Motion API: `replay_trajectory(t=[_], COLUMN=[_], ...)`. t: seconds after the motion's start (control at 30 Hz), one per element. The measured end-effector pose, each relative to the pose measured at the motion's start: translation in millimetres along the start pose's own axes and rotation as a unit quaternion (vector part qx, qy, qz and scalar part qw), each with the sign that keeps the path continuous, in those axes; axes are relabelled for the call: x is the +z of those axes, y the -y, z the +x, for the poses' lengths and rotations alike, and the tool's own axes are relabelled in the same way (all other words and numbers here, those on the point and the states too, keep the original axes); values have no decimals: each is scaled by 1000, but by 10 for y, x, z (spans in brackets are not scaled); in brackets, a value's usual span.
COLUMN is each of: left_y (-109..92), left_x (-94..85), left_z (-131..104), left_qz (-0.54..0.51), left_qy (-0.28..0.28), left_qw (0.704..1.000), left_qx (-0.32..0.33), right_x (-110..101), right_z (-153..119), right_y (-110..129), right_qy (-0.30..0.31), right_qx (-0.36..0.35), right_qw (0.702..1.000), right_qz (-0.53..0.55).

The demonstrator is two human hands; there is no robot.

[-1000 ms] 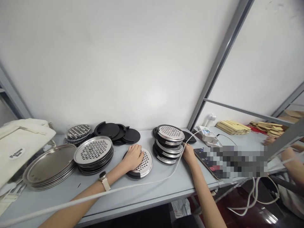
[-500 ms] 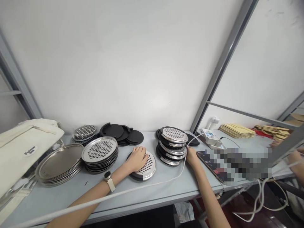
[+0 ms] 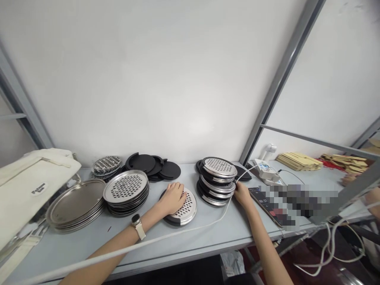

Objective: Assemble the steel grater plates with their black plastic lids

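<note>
My left hand (image 3: 172, 198) rests on a round perforated grater disc (image 3: 187, 208) with a black rim, lying on the grey table; its fingers lie across the top. Beside the stack of discs with black rims (image 3: 219, 168) is my right hand (image 3: 242, 194), its fingers mostly hidden behind the stack's right side. Left of my left hand stands a pile of perforated metal discs (image 3: 126, 188), and farther left a pile of plain metal plates (image 3: 76, 201). Black round holders (image 3: 170, 170) lie against the wall.
A cream bag (image 3: 38, 182) sits at the left edge. A white cable (image 3: 166, 235) crosses in front of the discs. To the right are a phone (image 3: 265, 204), a white power adapter (image 3: 265, 171) and yellow envelopes (image 3: 299, 161). Another person's hand (image 3: 350, 179) shows at far right.
The view has shifted slightly, so things appear a little farther right. Both hands keep nearly the same places beside the discs.
</note>
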State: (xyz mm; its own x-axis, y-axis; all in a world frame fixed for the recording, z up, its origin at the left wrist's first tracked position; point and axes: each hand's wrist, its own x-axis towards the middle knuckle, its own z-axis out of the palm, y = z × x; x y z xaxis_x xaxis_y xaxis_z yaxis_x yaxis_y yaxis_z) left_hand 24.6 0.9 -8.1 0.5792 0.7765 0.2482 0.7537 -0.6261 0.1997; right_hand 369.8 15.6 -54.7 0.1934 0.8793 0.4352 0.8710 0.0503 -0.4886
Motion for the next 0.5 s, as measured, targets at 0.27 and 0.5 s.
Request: replay_trajectory(t=[0.27,0.5], left_y=[3,-6], left_x=[1,-1], left_z=[-3,-9], left_qz=[-1,2], left_qy=[-2,-3], left_qw=[1000,1000], left_qx=[3,6], right_x=[-12,8], right_z=[-2,-23], right_y=[16,-1], right_qy=[10,3], right_qx=[24,26], right_qw=[1000,999], right_qz=[18,37])
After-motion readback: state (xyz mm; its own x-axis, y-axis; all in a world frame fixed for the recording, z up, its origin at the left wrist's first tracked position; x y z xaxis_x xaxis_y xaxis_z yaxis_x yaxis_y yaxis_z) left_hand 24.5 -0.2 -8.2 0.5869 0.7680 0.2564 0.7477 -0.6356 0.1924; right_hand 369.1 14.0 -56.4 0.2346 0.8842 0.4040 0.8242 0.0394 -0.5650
